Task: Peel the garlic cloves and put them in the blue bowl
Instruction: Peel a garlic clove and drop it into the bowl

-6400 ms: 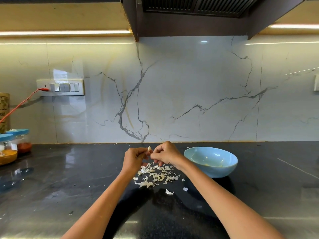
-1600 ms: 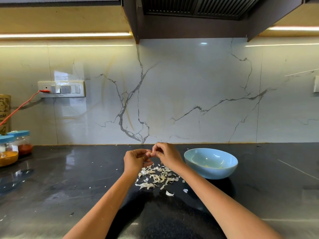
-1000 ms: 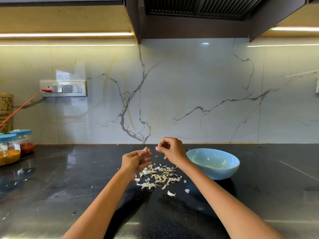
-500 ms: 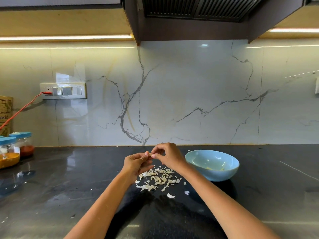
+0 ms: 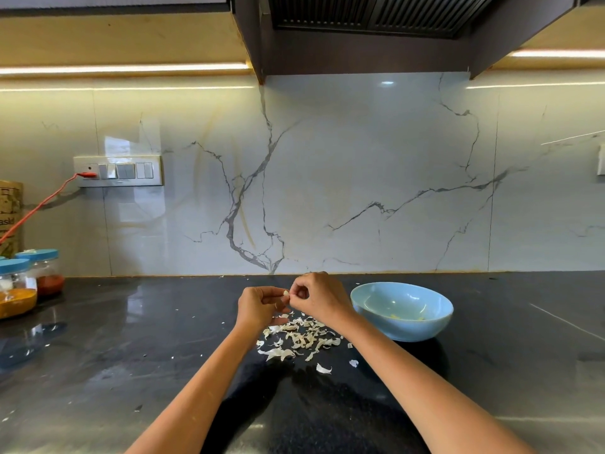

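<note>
2 hands meet above the peel scraps (image 5: 299,337): left hand (image 5: 258,306) and right hand (image 5: 319,298) both pinch 1 garlic clove (image 5: 286,293), mid-peel. Next, probably strip remaining skin, then drop it into the blue bowl (image 5: 401,329) just right.

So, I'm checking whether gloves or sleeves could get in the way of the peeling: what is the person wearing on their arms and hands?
Nothing shows on either. The left hand and right hand are bare, without gloves, and both forearms are uncovered up to the frame's bottom edge. No watch or bracelet is visible; whether any finger bears a ring is too small to tell.
</note>
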